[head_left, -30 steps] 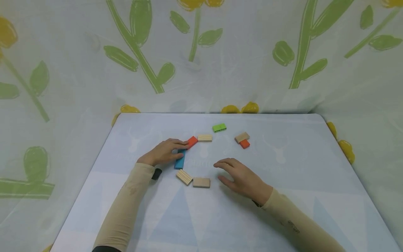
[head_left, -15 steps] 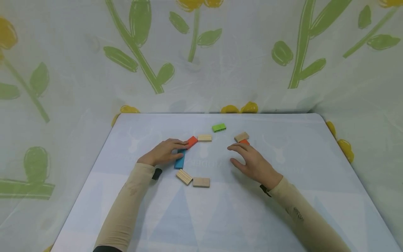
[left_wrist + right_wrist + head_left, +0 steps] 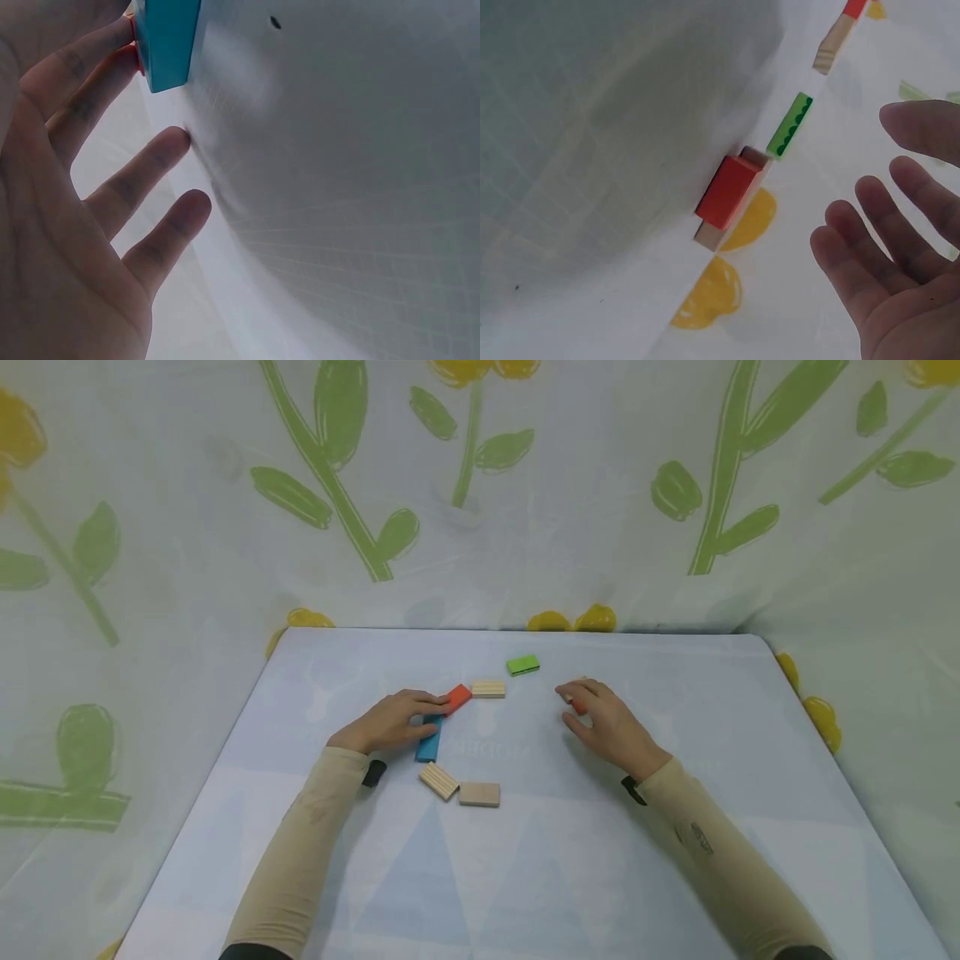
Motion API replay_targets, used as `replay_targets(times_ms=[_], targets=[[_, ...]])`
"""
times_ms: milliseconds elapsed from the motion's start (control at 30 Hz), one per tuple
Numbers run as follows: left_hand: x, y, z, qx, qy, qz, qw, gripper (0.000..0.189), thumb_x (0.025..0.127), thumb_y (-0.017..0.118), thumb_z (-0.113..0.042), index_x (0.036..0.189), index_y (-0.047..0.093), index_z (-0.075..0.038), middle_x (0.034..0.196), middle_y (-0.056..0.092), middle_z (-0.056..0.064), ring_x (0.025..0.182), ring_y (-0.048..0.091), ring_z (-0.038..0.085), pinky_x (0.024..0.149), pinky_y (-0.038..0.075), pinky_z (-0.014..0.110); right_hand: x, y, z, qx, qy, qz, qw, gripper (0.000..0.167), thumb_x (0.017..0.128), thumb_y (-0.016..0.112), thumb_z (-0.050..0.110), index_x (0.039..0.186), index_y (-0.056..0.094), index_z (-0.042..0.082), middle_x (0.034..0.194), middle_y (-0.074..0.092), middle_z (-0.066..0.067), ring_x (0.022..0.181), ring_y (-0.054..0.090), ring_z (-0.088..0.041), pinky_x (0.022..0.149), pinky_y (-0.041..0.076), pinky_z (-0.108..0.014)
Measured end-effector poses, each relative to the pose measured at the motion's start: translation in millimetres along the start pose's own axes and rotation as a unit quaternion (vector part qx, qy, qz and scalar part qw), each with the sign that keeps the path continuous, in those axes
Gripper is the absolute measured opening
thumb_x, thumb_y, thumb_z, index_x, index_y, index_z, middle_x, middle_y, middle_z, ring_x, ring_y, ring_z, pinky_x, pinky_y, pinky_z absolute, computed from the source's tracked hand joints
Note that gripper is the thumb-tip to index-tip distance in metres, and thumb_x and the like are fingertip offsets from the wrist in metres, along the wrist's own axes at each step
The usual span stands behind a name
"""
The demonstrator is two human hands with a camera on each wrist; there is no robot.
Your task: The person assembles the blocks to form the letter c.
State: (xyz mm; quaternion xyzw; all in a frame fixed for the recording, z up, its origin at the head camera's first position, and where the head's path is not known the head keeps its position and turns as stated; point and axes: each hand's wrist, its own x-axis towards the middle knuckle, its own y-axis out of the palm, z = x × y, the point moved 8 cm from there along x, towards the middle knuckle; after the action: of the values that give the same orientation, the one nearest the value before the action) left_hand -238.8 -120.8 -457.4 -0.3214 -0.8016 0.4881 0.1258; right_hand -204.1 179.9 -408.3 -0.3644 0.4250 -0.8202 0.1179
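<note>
My left hand (image 3: 390,722) rests at the left of the table, its fingers reaching a red wooden block (image 3: 460,697) and its thumb by a blue block (image 3: 428,747). In the left wrist view its fingers (image 3: 97,97) are fairly straight, two of them touching the red block behind the blue one. My right hand (image 3: 611,727) hovers over another red block (image 3: 727,191) and a plain wooden block (image 3: 708,235) beside it, which it mostly hides in the head view. The right wrist view shows its fingers spread and apart from both blocks.
A ridged wooden block (image 3: 488,689) adjoins the left red block. Near the blue block lie another ridged block (image 3: 438,782) and a plain block (image 3: 480,794). A green block (image 3: 522,665) lies towards the far edge of the white table (image 3: 600,877), before a flower-patterned curtain (image 3: 562,527).
My right hand has moved right and away from me, over the right-hand red and plain blocks. My left hand and the blocks have stayed in place.
</note>
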Motion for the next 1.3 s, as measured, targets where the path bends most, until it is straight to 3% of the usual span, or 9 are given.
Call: replay_targets(times_ms=[167, 767, 1067, 1300], targets=[[1.8, -1.0, -2.3, -0.002, 0.009, -0.003, 1.0, 0.048, 0.1, 0.067, -0.024, 0.145, 0.058, -0.015, 0.152, 0.05, 0.004, 0.141, 0.041, 0.031, 0.115, 0.034, 0.054, -0.4, -0.4, -7.6, -0.002, 0.016, 0.002, 0.9999, 0.044, 0.084, 0.081, 0.0, 0.125, 0.064, 0.002, 0.125, 0.063, -0.013, 0.116, 0.059, -0.029, 0.097, 0.053, -0.043], [0.4, -1.4, -4.9, -0.003, -0.002, 0.002, 1.0, 0.048, 0.1, 0.067, -0.023, 0.146, 0.058, -0.015, 0.153, 0.049, 0.004, 0.142, 0.04, 0.03, 0.116, 0.033, 0.052, 2.9, 13.9, -41.1, -0.011, 0.11, 0.067, 0.9916, 0.05, 0.088, 0.078, 0.006, 0.134, 0.06, 0.001, 0.133, 0.058, -0.017, 0.123, 0.055, -0.033, 0.105, 0.048, -0.048], [0.1, 0.2, -3.0, -0.003, -0.002, -0.002, 1.0, 0.048, 0.1, 0.067, -0.024, 0.145, 0.058, -0.015, 0.153, 0.049, 0.003, 0.142, 0.04, 0.03, 0.116, 0.034, 0.052, 10.8, 17.9, -49.1, -0.019, 0.096, 0.067, 0.9929, 0.049, 0.088, 0.077, 0.004, 0.134, 0.06, 0.0, 0.132, 0.058, -0.02, 0.123, 0.055, -0.037, 0.104, 0.047, -0.051], [0.3, 0.9, -1.0, -0.001, -0.001, -0.004, 1.0, 0.047, 0.1, 0.067, -0.024, 0.145, 0.058, -0.015, 0.153, 0.049, 0.003, 0.142, 0.04, 0.03, 0.116, 0.034, 0.053, 14.5, 24.1, -55.7, -0.015, 0.115, 0.115, 0.9866, 0.051, 0.089, 0.074, 0.004, 0.138, 0.057, 0.0, 0.137, 0.055, -0.023, 0.127, 0.052, -0.04, 0.107, 0.044, -0.052]])
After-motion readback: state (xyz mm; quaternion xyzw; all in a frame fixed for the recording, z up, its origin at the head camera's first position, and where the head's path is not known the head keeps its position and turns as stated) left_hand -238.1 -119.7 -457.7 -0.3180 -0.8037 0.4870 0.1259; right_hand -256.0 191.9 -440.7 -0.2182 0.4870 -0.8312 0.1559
